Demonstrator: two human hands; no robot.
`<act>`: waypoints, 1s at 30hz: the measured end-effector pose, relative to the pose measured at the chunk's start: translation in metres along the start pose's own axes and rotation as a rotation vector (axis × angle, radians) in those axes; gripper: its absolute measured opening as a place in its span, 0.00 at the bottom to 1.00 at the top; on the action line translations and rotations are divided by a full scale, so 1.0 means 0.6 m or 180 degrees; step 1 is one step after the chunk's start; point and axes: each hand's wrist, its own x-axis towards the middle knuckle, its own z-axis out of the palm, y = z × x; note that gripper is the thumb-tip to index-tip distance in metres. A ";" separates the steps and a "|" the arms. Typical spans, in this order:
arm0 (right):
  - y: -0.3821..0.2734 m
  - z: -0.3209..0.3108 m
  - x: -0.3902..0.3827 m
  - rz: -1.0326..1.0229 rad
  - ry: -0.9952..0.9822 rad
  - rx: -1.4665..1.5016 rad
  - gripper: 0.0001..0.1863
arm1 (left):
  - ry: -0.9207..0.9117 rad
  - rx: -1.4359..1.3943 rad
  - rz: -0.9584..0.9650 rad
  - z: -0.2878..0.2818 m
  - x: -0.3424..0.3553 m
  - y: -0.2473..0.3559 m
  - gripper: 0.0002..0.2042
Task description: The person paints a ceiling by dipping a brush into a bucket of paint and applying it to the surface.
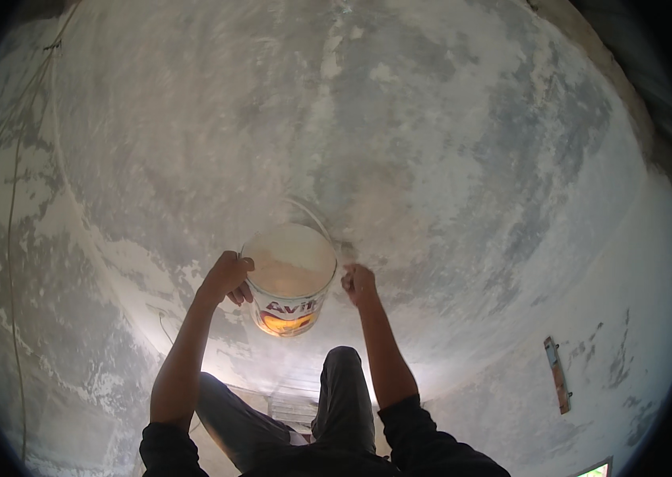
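A white plastic bucket [286, 300] with a coloured label of red print and a yellow-orange picture is in front of me, its open top showing a pale inside. Its thin curved handle [309, 212] stands up past the far rim. My left hand [229, 278] grips the bucket's left rim, thumb over the edge and fingers against the outer side. Just off the bucket's right side, my right hand [358, 284] is closed with fingers curled. Whatever it may hold is too small and blurred to make out, though a dark patch shows just above it.
A blotchy grey and white plastered wall [431, 135] fills most of the view. Cables [14, 207] hang along the left. A narrow wooden strip [557, 376] is fixed to the wall at lower right. My bent knees [344, 389] are below the bucket.
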 end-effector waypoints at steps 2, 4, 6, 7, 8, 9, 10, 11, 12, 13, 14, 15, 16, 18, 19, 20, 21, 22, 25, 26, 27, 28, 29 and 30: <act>-0.080 0.045 -0.006 -0.0297 -0.0013 -0.0143 0.11 | -0.0034 -0.0022 0.0042 -0.003 -0.005 0.013 0.15; -0.173 0.105 -0.018 -0.0601 -0.0558 0.0027 0.10 | -0.0048 -0.0022 0.0091 -0.014 -0.010 0.022 0.16; -0.274 0.149 -0.034 -0.0940 -0.0902 -0.0064 0.09 | -0.0068 -0.0043 0.0168 -0.009 -0.026 0.022 0.16; -0.319 0.186 -0.070 -0.1092 -0.0883 -0.0060 0.09 | -0.0035 -0.0038 0.0185 -0.010 -0.038 0.019 0.16; -0.362 0.224 -0.103 -0.1191 -0.0822 0.0052 0.08 | 0.0004 -0.0026 0.0200 -0.014 -0.046 0.021 0.16; -0.405 0.252 -0.119 -0.1372 -0.0677 -0.0123 0.05 | -0.0012 -0.0022 0.0238 -0.012 -0.049 0.024 0.16; -0.442 0.272 -0.153 -0.1637 -0.0879 -0.0135 0.04 | -0.0025 -0.0023 0.0288 -0.010 -0.055 0.032 0.17; -0.463 0.287 -0.179 -0.1878 -0.1091 -0.0137 0.04 | -0.0019 -0.0014 0.0320 -0.012 -0.060 0.035 0.17; -0.475 0.294 -0.192 -0.1939 -0.1104 -0.0116 0.05 | -0.0034 -0.0026 0.0338 -0.013 -0.059 0.033 0.17; -0.482 0.300 -0.201 -0.1999 -0.1120 -0.0093 0.06 | -0.0045 -0.0037 0.0355 -0.014 -0.057 0.030 0.17; -0.484 0.303 -0.204 -0.2056 -0.1140 -0.0068 0.07 | -0.0051 -0.0046 0.0371 -0.016 -0.056 0.028 0.17; -0.472 0.298 -0.196 -0.2004 -0.1039 -0.0125 0.08 | -0.0055 -0.0077 0.0328 -0.017 -0.056 0.028 0.16; -0.451 0.283 -0.180 -0.1963 -0.0916 -0.0195 0.08 | -0.0083 -0.0114 0.0289 -0.013 -0.057 0.030 0.16; -0.394 0.243 -0.136 -0.1741 -0.0753 -0.0289 0.10 | -0.0115 -0.0150 0.0201 -0.011 -0.055 0.028 0.15; -0.358 0.216 -0.110 -0.1570 -0.0692 -0.0318 0.11 | -0.0141 -0.0150 0.0158 -0.013 -0.053 0.025 0.15; -0.319 0.188 -0.089 -0.1393 -0.0779 -0.0217 0.11 | -0.0146 -0.0150 0.0117 -0.016 -0.052 0.023 0.15; -0.278 0.159 -0.071 -0.1217 -0.0870 -0.0114 0.12 | -0.0134 -0.0125 0.0114 -0.017 -0.048 0.019 0.15; -0.236 0.128 -0.052 -0.1071 -0.0916 -0.0025 0.12 | -0.0113 -0.0101 0.0114 -0.017 -0.043 0.013 0.14; -0.141 0.048 -0.038 -0.0682 -0.0707 0.0040 0.12 | -0.0138 -0.0092 0.0108 -0.010 -0.030 0.015 0.14; -0.107 0.024 -0.036 -0.0455 -0.0530 0.0044 0.11 | -0.0177 -0.0098 0.0066 -0.006 -0.023 0.008 0.14; -0.076 0.004 -0.036 -0.0217 -0.0373 0.0059 0.10 | -0.0150 -0.0128 0.0030 -0.006 -0.021 0.001 0.14; -0.039 -0.028 -0.019 -0.0025 -0.0351 -0.0045 0.10 | -0.0134 -0.0151 0.0001 -0.006 -0.015 -0.006 0.14; -0.003 -0.057 -0.006 0.0179 -0.0330 -0.0142 0.10 | -0.0113 -0.0164 -0.0039 -0.007 -0.009 -0.016 0.14; 0.024 -0.065 -0.017 0.0254 -0.0233 -0.0389 0.09 | -0.0089 -0.0166 -0.0116 -0.012 -0.006 -0.031 0.14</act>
